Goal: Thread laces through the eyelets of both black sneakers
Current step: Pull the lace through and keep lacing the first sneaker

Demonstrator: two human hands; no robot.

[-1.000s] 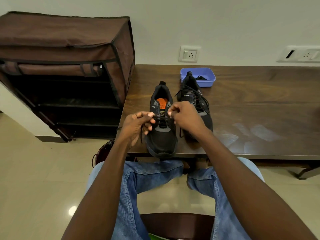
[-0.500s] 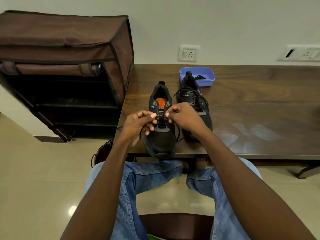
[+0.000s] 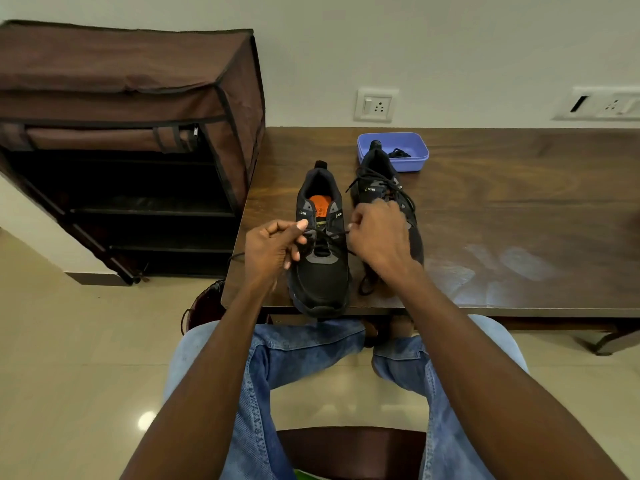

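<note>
In the head view, two black mesh sneakers stand on the dark wooden worktop (image 3: 485, 209) at frame centre. The left hand (image 3: 273, 247) and right hand (image 3: 375, 237) each pinch an end of the thin black lace (image 3: 329, 235) with curled fingers over the nearer sneaker (image 3: 320, 271) with its orange insole. The laced sneaker (image 3: 381, 188) stands just right, partly hidden, touching a blue plastic tray (image 3: 412, 161) behind.

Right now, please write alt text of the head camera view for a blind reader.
A seated person's left hand and right hand each pinch a black lace across the near sneaker on a wooden table. A second, laced sneaker and a blue tray lie behind.
</note>
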